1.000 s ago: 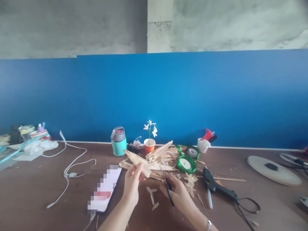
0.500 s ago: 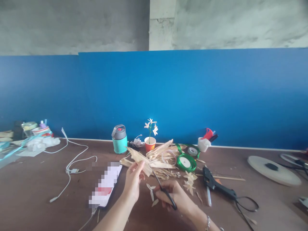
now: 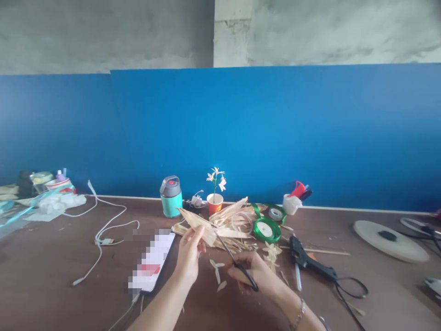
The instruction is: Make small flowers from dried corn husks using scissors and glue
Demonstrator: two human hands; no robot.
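Observation:
My left hand pinches a pale dried husk leaf and holds it up over the brown table. My right hand grips black-handled scissors, whose blades point up-left and touch the leaf's lower edge. Small cut petal pieces lie on the table between my hands. Behind them sits a pile of dried husks.
A phone lies left of my hands, with white cables beyond it. A teal flask, a red cup holding a small flower, green ribbon spools, a black glue gun and a round disc stand around.
The scissors have swung from pointing down near the table to pointing up-left at the leaf, and my right hand has shifted slightly right. My left hand keeps holding the leaf.

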